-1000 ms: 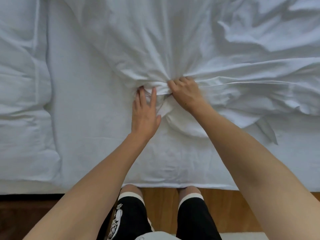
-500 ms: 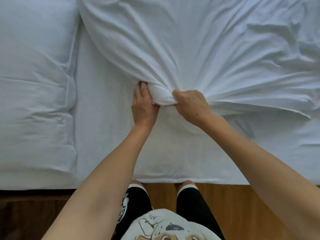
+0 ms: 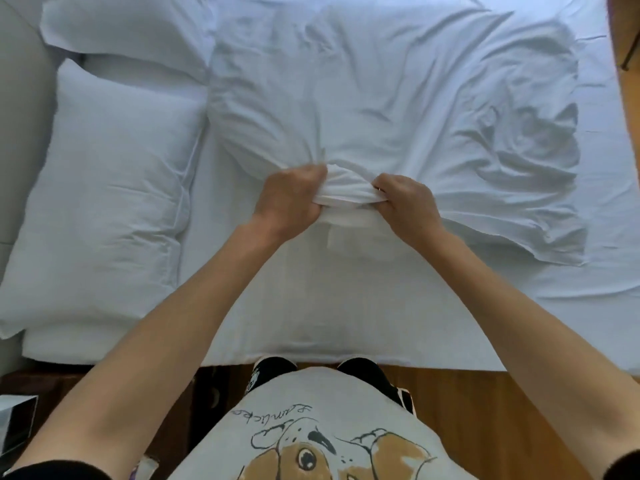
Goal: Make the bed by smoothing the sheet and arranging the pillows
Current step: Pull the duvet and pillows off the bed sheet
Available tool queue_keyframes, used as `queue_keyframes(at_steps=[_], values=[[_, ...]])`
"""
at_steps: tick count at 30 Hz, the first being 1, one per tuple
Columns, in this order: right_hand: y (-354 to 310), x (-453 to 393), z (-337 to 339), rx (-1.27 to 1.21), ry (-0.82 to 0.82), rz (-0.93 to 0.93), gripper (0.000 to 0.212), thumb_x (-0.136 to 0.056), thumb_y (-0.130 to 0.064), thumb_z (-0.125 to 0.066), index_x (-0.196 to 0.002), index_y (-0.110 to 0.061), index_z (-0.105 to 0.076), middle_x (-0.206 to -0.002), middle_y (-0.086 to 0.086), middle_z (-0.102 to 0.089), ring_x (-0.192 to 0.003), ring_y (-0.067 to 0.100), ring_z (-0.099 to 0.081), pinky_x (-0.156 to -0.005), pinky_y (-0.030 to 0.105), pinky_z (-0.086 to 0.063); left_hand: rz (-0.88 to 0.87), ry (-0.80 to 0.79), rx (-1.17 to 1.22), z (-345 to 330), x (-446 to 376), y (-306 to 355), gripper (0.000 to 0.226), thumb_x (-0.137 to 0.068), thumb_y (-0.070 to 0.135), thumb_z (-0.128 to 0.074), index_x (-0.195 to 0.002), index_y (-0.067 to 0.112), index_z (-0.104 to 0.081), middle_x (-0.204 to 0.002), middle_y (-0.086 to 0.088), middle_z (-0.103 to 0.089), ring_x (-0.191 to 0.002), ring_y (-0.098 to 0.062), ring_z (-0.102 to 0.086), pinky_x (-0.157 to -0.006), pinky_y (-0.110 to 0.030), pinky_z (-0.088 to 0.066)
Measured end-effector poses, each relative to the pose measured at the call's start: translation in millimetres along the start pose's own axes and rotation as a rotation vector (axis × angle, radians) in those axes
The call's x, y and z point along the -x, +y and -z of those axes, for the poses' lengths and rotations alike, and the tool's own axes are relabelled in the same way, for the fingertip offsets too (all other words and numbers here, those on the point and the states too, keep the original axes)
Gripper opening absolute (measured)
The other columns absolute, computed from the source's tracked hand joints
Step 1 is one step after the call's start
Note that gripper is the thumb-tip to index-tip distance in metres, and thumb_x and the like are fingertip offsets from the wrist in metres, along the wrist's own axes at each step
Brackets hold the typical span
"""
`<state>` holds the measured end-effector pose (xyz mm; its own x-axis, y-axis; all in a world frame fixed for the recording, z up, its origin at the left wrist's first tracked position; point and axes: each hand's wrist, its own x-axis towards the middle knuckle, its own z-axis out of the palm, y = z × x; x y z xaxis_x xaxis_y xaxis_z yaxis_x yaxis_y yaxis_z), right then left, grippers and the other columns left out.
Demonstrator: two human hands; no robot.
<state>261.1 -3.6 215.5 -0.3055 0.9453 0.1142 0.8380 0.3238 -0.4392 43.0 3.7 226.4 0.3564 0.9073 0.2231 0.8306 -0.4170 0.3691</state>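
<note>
Sheet: white, crumpled, spread over the middle and right of the bed, its near edge bunched into a thick roll between both hands. Left hand clenched on the left end of the roll; right hand clenched on the right end, fingers curled under the cloth. Both grips full, knuckles up, hands near each other with a short span of bunched cloth between.

Step in hand, as judged: draw the near edge toward the body and spread it. To do well: part the hands along the edge before pulling, so that tension runs across the width and not to a single point; pull low and level with the mattress; watch the heavy creases at the right, which need a separate pull or a flat stroke.

Pillows: two at the left, one behind the other, just beside the sheet's left edge.

Against half a second ago: hands set wider apart, roll longer between them, radiating pull lines slackened, more of the bed in view.
</note>
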Motion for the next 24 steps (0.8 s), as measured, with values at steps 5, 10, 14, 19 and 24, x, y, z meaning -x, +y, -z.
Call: queue_keyframes(at_steps=[5, 10, 14, 19, 24], values=[[-12.1, 6.3, 22.7, 0.100, 0.024, 0.180, 0.095, -0.063, -0.061, -0.072, -0.136, -0.005, -0.046, -0.127, 0.014, -0.052, -0.115, 0.030, -0.047, -0.099, 0.036, -0.039, -0.010, -0.086, 0.021, 31.7, 1.2, 47.7, 0.014, -0.066, 0.008, -0.058, -0.079, 0.003, -0.057, -0.074, -0.018, -0.064, -0.062, -0.041, -0.061, -0.052, -0.032, -0.036], [-20.6, -11.1, 20.1, 0.109, -0.213, 0.196, 0.022, -0.072, -0.009, -0.071, -0.090, -0.002, -0.060, -0.084, 0.016, -0.062, -0.075, 0.036, -0.061, -0.061, 0.034, -0.038, 0.112, -0.078, 0.040, 17.3, 16.5, 54.9, 0.019, -0.071, 0.012, -0.069, -0.084, 0.004, -0.058, -0.074, -0.014, -0.063, -0.061, -0.037, -0.059, -0.053, -0.028, -0.030], [-14.0, -22.5, 18.3, 0.148, -0.380, 0.165, 0.018, -0.074, -0.005, -0.057, -0.072, -0.013, -0.041, -0.071, 0.010, -0.057, -0.062, 0.033, -0.053, -0.058, 0.031, -0.027, 0.313, -0.007, 0.200, -15.1, 39.1, 49.2, 0.039, -0.081, 0.031, -0.062, -0.111, 0.007, -0.059, -0.104, -0.008, -0.066, -0.088, -0.031, -0.063, -0.062, -0.033, -0.047], [-12.2, -27.2, 17.0, 0.160, -0.467, 0.139, 0.017, -0.074, -0.012, -0.055, -0.068, -0.014, -0.039, -0.062, 0.000, -0.048, -0.058, 0.027, -0.042, -0.057, 0.031, -0.026, 0.424, -0.076, 0.283, -58.1, 64.9, 60.5, 0.084, -0.076, 0.058, -0.053, -0.143, 0.018, -0.020, -0.142, -0.006, -0.040, -0.123, -0.024, -0.047, -0.070, -0.037, -0.053], [-13.9, -39.0, 23.1, 0.087, -0.460, 0.093, 0.021, -0.075, -0.015, -0.058, -0.066, -0.013, -0.040, -0.054, -0.004, -0.039, -0.056, 0.028, -0.042, -0.053, 0.032, -0.025, 0.755, 0.108, 0.341, -76.6, 31.3, 65.8, 0.067, -0.074, 0.042, -0.072, -0.130, 0.017, -0.046, -0.126, -0.002, -0.050, -0.112, -0.020, -0.051, -0.071, -0.036, -0.051]])
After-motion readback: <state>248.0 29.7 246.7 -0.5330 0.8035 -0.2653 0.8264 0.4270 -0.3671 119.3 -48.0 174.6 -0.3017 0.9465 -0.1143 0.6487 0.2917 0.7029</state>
